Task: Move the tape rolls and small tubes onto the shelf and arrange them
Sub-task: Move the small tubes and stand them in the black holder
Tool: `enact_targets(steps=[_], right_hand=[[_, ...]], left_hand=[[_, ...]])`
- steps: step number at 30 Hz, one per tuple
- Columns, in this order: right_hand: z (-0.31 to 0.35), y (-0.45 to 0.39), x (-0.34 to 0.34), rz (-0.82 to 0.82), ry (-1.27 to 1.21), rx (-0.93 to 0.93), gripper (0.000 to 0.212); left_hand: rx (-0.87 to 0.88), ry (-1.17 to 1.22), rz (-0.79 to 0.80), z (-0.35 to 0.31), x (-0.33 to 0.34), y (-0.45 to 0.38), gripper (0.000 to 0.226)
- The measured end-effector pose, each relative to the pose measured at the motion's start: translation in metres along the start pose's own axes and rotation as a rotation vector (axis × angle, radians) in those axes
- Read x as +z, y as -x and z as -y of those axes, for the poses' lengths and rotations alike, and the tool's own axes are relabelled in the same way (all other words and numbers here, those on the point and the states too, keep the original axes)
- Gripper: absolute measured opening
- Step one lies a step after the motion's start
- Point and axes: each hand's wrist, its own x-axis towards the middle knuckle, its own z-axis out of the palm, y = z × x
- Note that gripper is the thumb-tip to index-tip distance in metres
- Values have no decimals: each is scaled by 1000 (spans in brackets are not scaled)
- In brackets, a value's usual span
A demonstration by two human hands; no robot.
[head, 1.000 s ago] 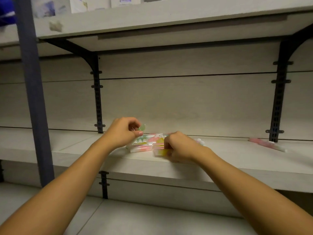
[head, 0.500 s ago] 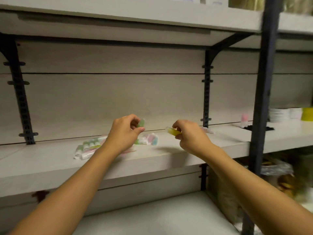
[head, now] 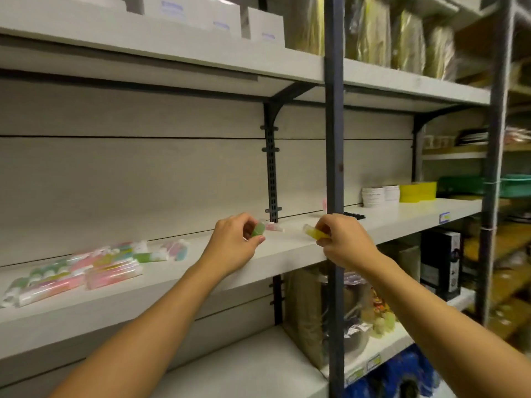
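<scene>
My left hand (head: 234,244) pinches a small green tube (head: 258,228) just above the pale shelf (head: 178,278). My right hand (head: 343,242) holds a small yellow tube (head: 314,232) beside the dark upright post. Several packs of pastel tubes (head: 77,275) lie on the shelf at the left, with more loose tubes (head: 172,249) behind them. A single pink tube (head: 274,227) lies near the bracket. White tape rolls (head: 373,196) and yellow tape rolls (head: 417,191) stand further right on the shelf.
A dark metal post (head: 334,168) runs top to bottom just behind my right hand. A black wall bracket (head: 271,168) stands behind my left hand. White boxes (head: 201,12) and wrapped bundles fill the shelf above; bagged goods sit below right.
The view has swung to the right, so the tube packs now lie far left. Both hands have lifted off the pile and moved right along the shelf, each holding one tube.
</scene>
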Motion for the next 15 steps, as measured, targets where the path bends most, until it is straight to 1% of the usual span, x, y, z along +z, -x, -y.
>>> enact_targets(steps=[4, 9, 15], right_hand=[[-53, -1, -21, -20, 19, 15, 19], [-111, 1, -44, -2, 32, 39, 24], [-177, 2, -77, 4, 40, 34, 20]], left_hand=[[-3, 20, -1, -35, 32, -9, 15], [-34, 23, 14, -74, 77, -15, 19], [-56, 46, -5, -123, 126, -27, 19]])
